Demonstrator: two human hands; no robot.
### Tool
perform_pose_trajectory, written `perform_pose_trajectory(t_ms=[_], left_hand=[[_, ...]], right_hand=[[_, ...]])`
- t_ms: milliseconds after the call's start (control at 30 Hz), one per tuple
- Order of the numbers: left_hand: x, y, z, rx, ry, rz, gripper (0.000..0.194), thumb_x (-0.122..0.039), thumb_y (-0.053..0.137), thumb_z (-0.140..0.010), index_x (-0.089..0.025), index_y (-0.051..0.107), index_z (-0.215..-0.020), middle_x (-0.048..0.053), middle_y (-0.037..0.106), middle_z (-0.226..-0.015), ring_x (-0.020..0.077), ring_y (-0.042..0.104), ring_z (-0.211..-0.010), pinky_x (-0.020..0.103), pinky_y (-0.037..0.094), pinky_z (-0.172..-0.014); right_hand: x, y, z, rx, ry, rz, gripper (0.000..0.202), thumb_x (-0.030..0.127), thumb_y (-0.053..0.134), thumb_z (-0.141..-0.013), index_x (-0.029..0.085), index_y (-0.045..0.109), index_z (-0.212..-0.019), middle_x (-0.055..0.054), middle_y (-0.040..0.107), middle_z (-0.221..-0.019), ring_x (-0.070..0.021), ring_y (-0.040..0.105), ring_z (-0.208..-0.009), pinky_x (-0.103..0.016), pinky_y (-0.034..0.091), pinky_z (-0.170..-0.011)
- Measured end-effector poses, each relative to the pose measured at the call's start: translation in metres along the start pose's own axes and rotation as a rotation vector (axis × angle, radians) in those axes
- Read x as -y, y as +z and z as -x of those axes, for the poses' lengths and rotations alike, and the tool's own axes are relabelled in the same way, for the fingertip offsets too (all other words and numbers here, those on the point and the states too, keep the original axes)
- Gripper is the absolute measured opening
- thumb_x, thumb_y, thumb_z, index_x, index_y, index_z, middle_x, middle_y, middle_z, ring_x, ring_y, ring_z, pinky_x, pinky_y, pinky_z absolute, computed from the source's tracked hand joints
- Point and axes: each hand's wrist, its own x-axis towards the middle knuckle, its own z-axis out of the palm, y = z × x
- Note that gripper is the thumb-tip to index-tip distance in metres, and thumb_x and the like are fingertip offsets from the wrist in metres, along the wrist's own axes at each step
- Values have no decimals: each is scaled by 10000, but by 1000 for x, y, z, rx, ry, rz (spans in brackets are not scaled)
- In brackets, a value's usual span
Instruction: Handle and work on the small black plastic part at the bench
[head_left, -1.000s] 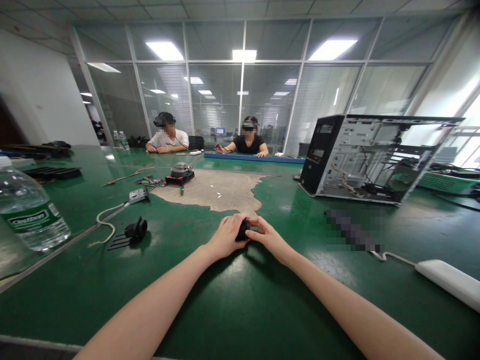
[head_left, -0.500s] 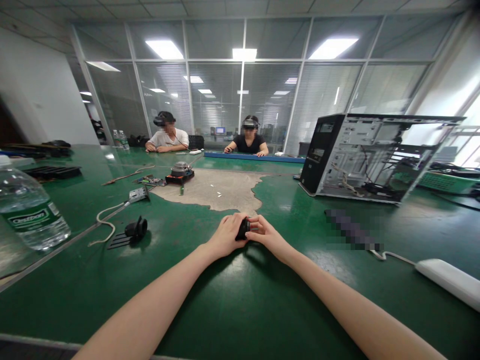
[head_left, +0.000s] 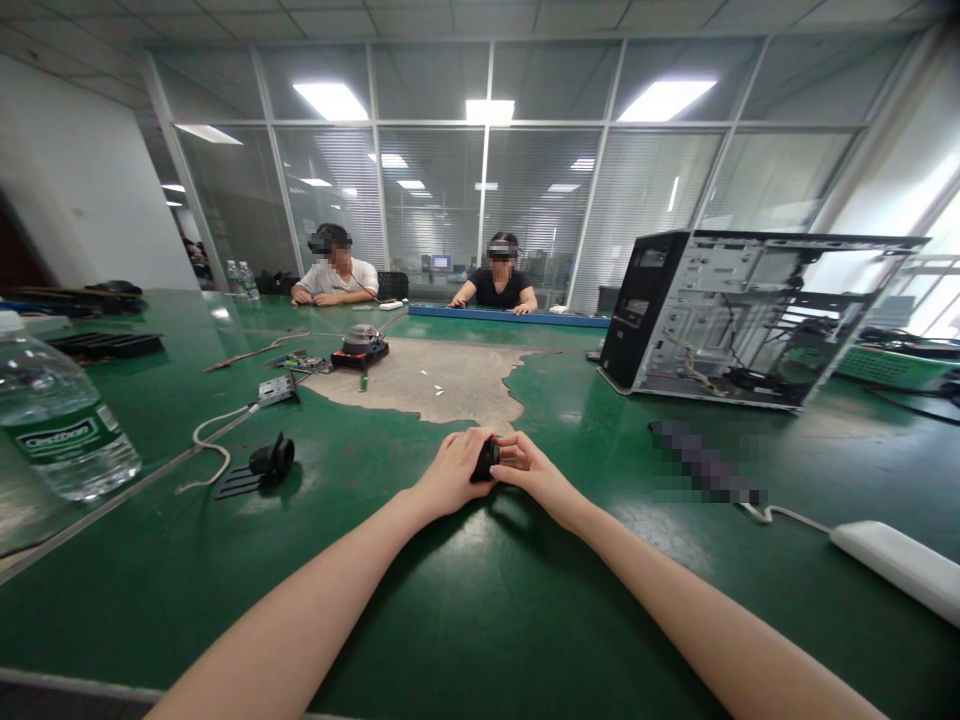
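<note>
Both of my hands meet over the green table (head_left: 480,600), around a small black rounded object (head_left: 486,459) whose kind I cannot make out. My left hand (head_left: 454,468) is wrapped over its left side and top. At its right side, my right hand (head_left: 531,463) grips it with thumb and fingertips. Much of the object is hidden by the fingers. To the left lies a black plastic piece (head_left: 271,459) with a round cup and a slotted flat bracket. Behind it rests a small metal part (head_left: 277,390) with a pale cable.
A water bottle (head_left: 64,430) stands at the left. An opened computer case (head_left: 652,310) is at the right, near a white power strip (head_left: 896,565). A copper-coloured component on a dark base (head_left: 361,348) sits farther back. Two people (head_left: 337,270) sit across the table.
</note>
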Motion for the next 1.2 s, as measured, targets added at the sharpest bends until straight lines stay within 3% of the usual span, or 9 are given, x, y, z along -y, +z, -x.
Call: perform_pose_trajectory(t_ms=[167, 333, 533, 800, 967, 1200], left_hand=[[-1, -1, 0, -7, 7, 7, 539, -258, 593, -681, -233, 320, -1145, 59, 463, -1098, 218, 432, -1060, 394, 300, -915], [0, -1, 0, 1, -2, -2, 565, -255, 605, -668, -228, 311, -1151, 62, 461, -1102, 220, 433, -1062, 396, 303, -915], [-3, -3, 0, 3, -12, 19, 554, -230, 603, -657, -236, 322, -1134, 54, 466, -1088, 218, 440, -1052, 402, 295, -920], [-3, -2, 0, -5, -9, 17, 544, -237, 599, -662, -233, 320, -1129, 55, 464, -1089, 216, 435, -1054, 393, 297, -914], [-3, -3, -1, 9, -17, 14, 558, -218, 599, -654, -234, 318, -1135, 53, 466, -1086, 219, 437, -1053, 399, 295, -919], [-2, -1, 0, 8, -12, 1, 556, -250, 601, -669, -227, 319, -1148, 64, 451, -1120, 220, 422, -1077, 395, 294, -925]], right_hand=[[-1, 2, -1, -31, -11, -22, 284, 348, 639, -645, 217, 478, -839, 8, 567, -822, -126, 551, -739, -294, 431, -695], [-6, 1, -3, -67, 15, 16, 333, 357, 629, -653, 210, 502, -924, -19, 566, -880, -144, 549, -792, -317, 430, -735], [2, 3, 0, -11, -4, -24, 334, 319, 675, -605, 222, 476, -855, 13, 571, -817, -135, 552, -767, -305, 425, -724], [-6, 1, -4, -64, 0, 27, 303, 356, 615, -672, 210, 490, -906, -16, 557, -885, -141, 550, -803, -316, 437, -742], [0, 0, -1, -1, -15, 4, 344, 301, 678, -607, 225, 474, -872, -5, 562, -891, -152, 545, -848, -323, 435, -763], [-2, 2, -1, -47, -23, -4, 295, 359, 638, -639, 218, 471, -837, 0, 557, -860, -132, 549, -744, -310, 439, -700]])
